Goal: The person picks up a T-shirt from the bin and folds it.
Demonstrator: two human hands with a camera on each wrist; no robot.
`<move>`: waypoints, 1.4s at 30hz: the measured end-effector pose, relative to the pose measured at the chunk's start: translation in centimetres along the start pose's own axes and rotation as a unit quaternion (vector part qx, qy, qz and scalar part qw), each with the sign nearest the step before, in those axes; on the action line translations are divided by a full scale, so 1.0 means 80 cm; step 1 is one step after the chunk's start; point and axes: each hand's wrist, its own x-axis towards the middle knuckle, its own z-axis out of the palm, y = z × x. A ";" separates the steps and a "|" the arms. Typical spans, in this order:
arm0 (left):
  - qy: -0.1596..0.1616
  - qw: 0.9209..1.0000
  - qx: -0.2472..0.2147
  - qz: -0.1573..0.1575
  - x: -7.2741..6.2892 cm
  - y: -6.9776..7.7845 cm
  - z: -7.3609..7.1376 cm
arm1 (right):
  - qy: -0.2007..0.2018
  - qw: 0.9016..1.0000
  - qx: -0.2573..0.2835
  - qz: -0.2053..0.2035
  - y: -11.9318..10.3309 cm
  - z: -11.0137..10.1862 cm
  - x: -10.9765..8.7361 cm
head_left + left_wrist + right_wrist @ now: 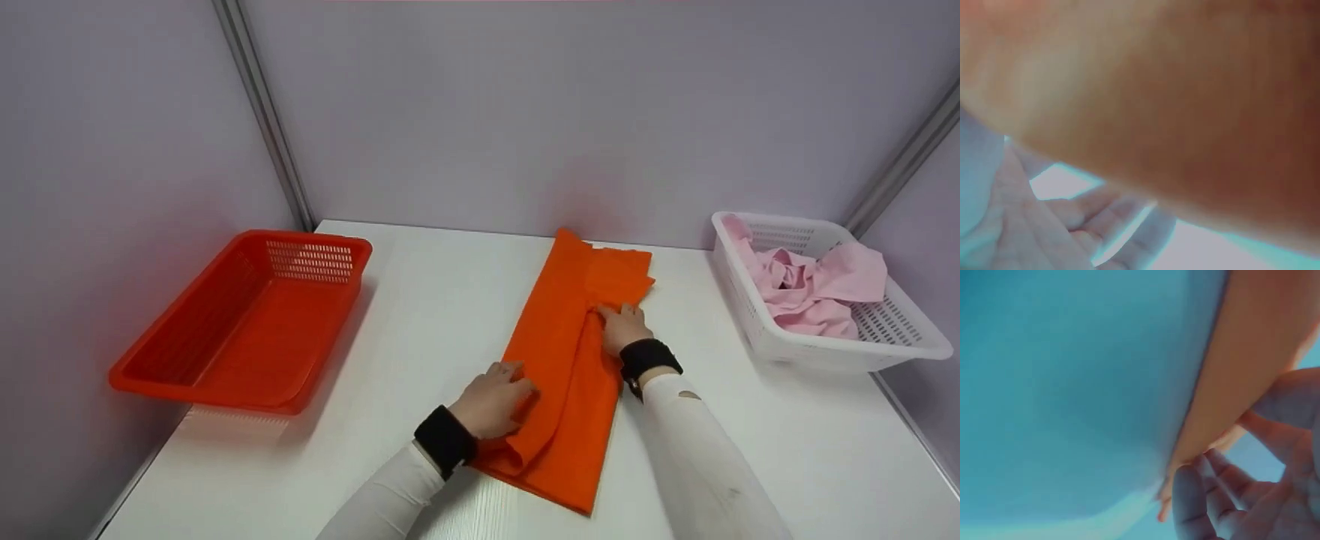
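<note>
An orange cloth (550, 330), folded lengthwise with a loose flap along its middle, lies on the white table. My left hand (491, 399) rests at its near left edge, palm down. In the left wrist view, the fingers (1086, 219) look loosely extended beneath the blurred cloth (1185, 112), with gaps between them. Farther up, my right hand (626, 328) holds the flap's edge at the right side, where the fabric bunches a little. The right wrist view has thumb and fingers meeting at the cloth's edge (1224, 388); the exact grip is partly hidden.
A red plastic basket (319, 375) with nothing visible inside stands at the left. At the right, a white basket (787, 337) holds crumpled pink cloth (814, 289). Pale partition walls (465, 112) with metal posts border the table (420, 300) behind and on both sides.
</note>
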 end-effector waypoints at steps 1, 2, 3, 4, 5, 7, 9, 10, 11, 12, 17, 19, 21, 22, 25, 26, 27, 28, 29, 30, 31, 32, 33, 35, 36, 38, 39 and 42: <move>-0.006 1.000 0.001 0.008 0.000 0.004 0.001 | 0.001 1.000 0.004 -0.007 -0.001 0.001 0.003; -0.011 1.000 0.003 0.015 0.000 0.008 0.002 | -0.001 1.000 0.011 -0.014 -0.002 0.002 0.007; -0.019 1.000 0.007 0.022 0.000 0.012 0.002 | -0.004 1.000 0.018 -0.023 -0.002 0.002 0.009; -0.027 0.999 0.009 0.030 -0.002 0.017 0.002 | -0.009 0.999 0.026 -0.030 -0.003 0.002 0.011; -0.039 0.998 0.011 0.038 -0.004 0.022 0.002 | -0.015 0.999 0.036 -0.035 -0.004 0.002 0.012; -0.055 0.996 0.021 0.063 -0.009 0.035 0.000 | -0.026 0.997 0.058 -0.042 -0.003 0.002 0.013; -0.066 0.993 0.029 0.091 -0.017 0.048 -0.003 | -0.031 0.995 0.082 -0.050 -0.002 0.001 0.013; -0.073 0.991 0.028 0.104 -0.021 0.055 -0.005 | -0.035 0.993 0.099 -0.050 -0.001 0.000 0.012; -0.079 0.990 0.029 0.117 -0.025 0.061 -0.008 | -0.037 0.991 0.118 -0.049 0.000 0.000 0.011; -0.083 0.988 0.031 0.129 -0.028 0.066 -0.010 | -0.037 0.989 0.136 -0.047 0.001 0.000 0.009; -0.103 0.985 0.030 0.133 -0.040 0.075 -0.015 | -0.025 0.982 0.170 -0.076 0.003 0.003 -0.022; -0.104 0.987 0.031 0.116 -0.042 0.071 -0.013 | -0.025 0.982 0.153 -0.106 0.002 0.006 -0.044; -0.106 0.989 0.029 0.099 -0.044 0.064 -0.010 | -0.031 0.980 0.142 -0.137 0.003 0.009 -0.069; -0.108 0.990 0.025 0.091 -0.046 0.060 -0.008 | -0.033 0.978 0.137 -0.153 0.003 0.011 -0.082; -0.112 0.990 0.011 0.085 -0.051 0.051 -0.005 | -0.034 0.972 0.131 -0.193 0.004 0.010 -0.125; -0.113 0.990 0.007 0.087 -0.053 0.049 -0.004 | -0.032 0.971 0.128 -0.201 0.004 0.010 -0.139; -0.112 0.990 0.002 0.089 -0.055 0.048 -0.003 | -0.032 0.970 0.123 -0.209 0.004 0.010 -0.154; -0.110 0.990 0.001 0.092 -0.057 0.047 -0.003 | -0.033 0.969 0.116 -0.217 0.004 0.010 -0.170; -0.108 0.990 0.001 0.094 -0.060 0.046 -0.003 | -0.037 0.968 0.109 -0.224 0.004 0.010 -0.185; -0.105 0.990 0.002 0.095 -0.063 0.045 -0.003 | -0.040 0.967 0.101 -0.232 0.005 0.011 -0.199; -0.101 0.990 0.003 0.094 -0.066 0.044 -0.002 | -0.045 0.966 0.091 -0.238 0.005 0.012 -0.212; -0.097 0.991 0.003 0.090 -0.069 0.043 -0.002 | -0.049 0.965 0.083 -0.243 0.004 0.014 -0.224; -0.092 0.992 0.003 0.084 -0.072 0.043 -0.001 | -0.052 0.964 0.074 -0.250 0.004 0.015 -0.236; -0.076 0.994 0.007 0.075 -0.079 0.041 0.002 | -0.057 0.963 0.056 -0.258 0.004 0.019 -0.254; -0.067 0.995 0.011 0.073 -0.081 0.041 0.004 | -0.062 0.964 0.047 -0.256 0.004 0.020 -0.261; -0.050 0.996 0.024 0.073 -0.086 0.041 0.008 | -0.073 0.965 0.032 -0.250 0.004 0.023 -0.274; -0.041 0.995 0.036 0.078 -0.087 0.041 0.010 | -0.080 0.966 0.023 -0.244 0.004 0.025 -0.279; -0.021 0.992 0.082 0.092 -0.090 0.044 0.013 | -0.097 0.970 -0.003 -0.223 -0.001 0.028 -0.289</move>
